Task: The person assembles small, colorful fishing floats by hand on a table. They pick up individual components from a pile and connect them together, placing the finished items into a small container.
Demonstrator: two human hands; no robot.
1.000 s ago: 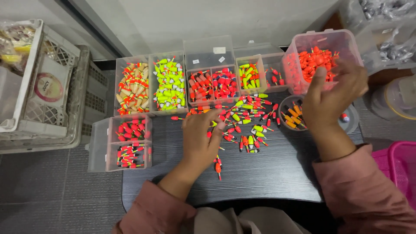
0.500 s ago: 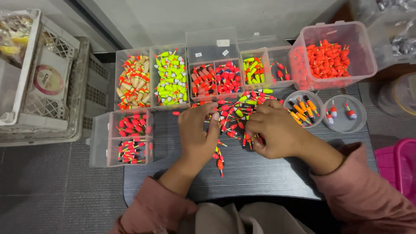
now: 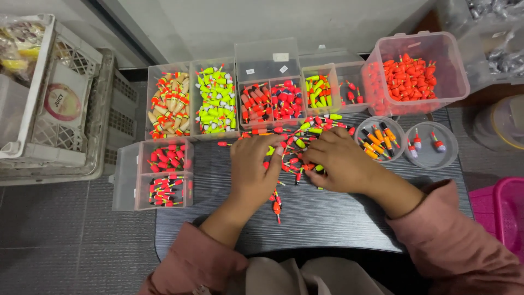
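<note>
A dark wood-grain tabletop (image 3: 327, 218) carries a row of clear plastic compartment boxes (image 3: 218, 98) filled with bright fishing floats, and a clear tub of orange floats (image 3: 417, 74) at the far right. Between them and the person lies a loose pile of small red, yellow and orange floats (image 3: 297, 145). The left hand (image 3: 255, 169) rests flat on the pile's edge, fingers loosely spread, gripping nothing visible. The right hand (image 3: 339, 161) curls over the pile; it perhaps pinches a float, but I cannot tell.
</note>
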